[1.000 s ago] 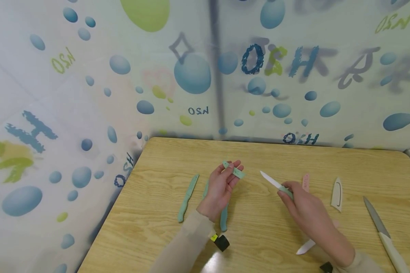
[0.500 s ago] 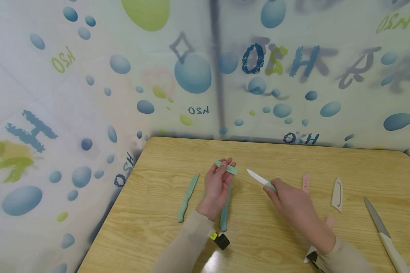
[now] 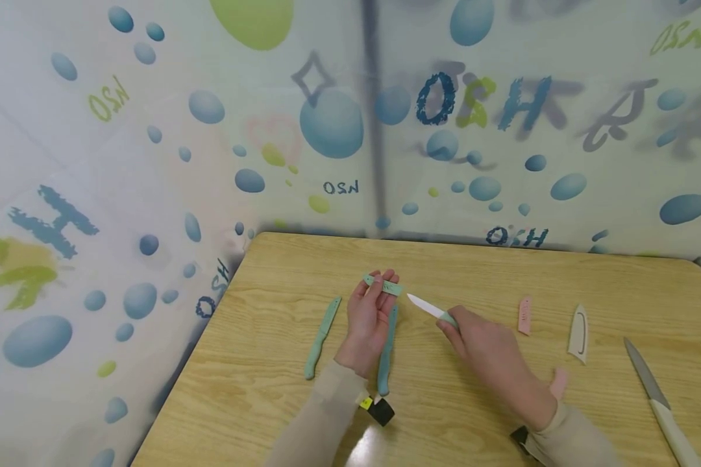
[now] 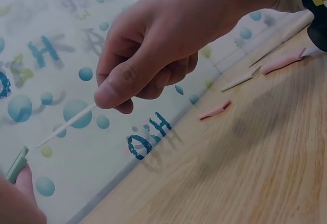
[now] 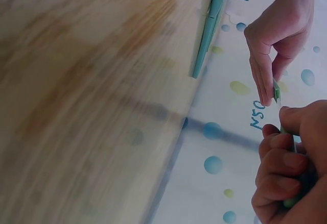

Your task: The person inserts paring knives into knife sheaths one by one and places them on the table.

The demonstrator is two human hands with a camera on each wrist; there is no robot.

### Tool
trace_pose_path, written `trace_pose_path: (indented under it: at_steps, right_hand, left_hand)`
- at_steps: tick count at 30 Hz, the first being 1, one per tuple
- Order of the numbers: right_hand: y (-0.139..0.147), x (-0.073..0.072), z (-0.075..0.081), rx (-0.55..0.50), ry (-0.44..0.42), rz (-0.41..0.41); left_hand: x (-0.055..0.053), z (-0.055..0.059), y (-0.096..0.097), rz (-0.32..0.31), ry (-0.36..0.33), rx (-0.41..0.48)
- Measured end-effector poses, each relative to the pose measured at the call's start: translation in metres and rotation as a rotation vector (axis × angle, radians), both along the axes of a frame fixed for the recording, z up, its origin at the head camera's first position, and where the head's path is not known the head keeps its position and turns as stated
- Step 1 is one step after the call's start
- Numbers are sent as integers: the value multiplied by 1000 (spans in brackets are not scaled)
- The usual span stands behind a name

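Observation:
In the head view my left hand (image 3: 369, 321) pinches a small green blade sheath (image 3: 384, 286) between thumb and fingers, its end facing right. My right hand (image 3: 496, 353) grips the green handle of a paring knife, whose white blade (image 3: 425, 306) points left toward that sheath. A small gap separates the blade's tip from the sheath; the left wrist view shows the same gap between blade (image 4: 66, 126) and sheath (image 4: 18, 164). Under and beside my left hand lie a blue-green knife (image 3: 386, 360) and a green knife (image 3: 321, 340), both apparently sheathed.
On the right of the wooden table (image 3: 257, 415) lie a pink sheath (image 3: 524, 316), a white sheath (image 3: 578, 334) and a large knife with a white handle (image 3: 657, 389). A pink handle (image 3: 559, 383) is partly hidden by my right forearm. A printed curtain (image 3: 210, 162) stands behind.
My right hand has moved left with the paring knife, bringing its tip close to the sheath. My left hand has shifted slightly left, still holding the sheath.

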State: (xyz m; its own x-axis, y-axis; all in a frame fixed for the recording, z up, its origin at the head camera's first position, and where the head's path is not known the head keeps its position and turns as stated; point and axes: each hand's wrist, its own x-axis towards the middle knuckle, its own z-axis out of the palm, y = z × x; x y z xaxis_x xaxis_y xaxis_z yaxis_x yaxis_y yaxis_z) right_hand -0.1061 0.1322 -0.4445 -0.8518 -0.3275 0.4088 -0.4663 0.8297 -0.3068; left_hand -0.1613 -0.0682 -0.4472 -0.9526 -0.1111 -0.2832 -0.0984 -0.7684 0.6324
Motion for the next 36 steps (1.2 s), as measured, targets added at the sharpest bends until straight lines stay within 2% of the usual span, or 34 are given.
trace_pose_path:
  at_steps: [7, 16, 30, 36]
  right_hand:
    - [-3, -1, 1, 2, 1, 5]
    - [-4, -2, 0, 4, 6, 13]
    - [-5, -3, 1, -5, -78, -9]
    - [-4, -2, 0, -15, -87, -13]
  left_hand:
    - [0, -2, 3, -7, 0, 4]
    - [1, -3, 4, -14, 17, -39]
    - [4, -2, 7, -48, 56, -98]
    - [3, -2, 10, -50, 61, -144]
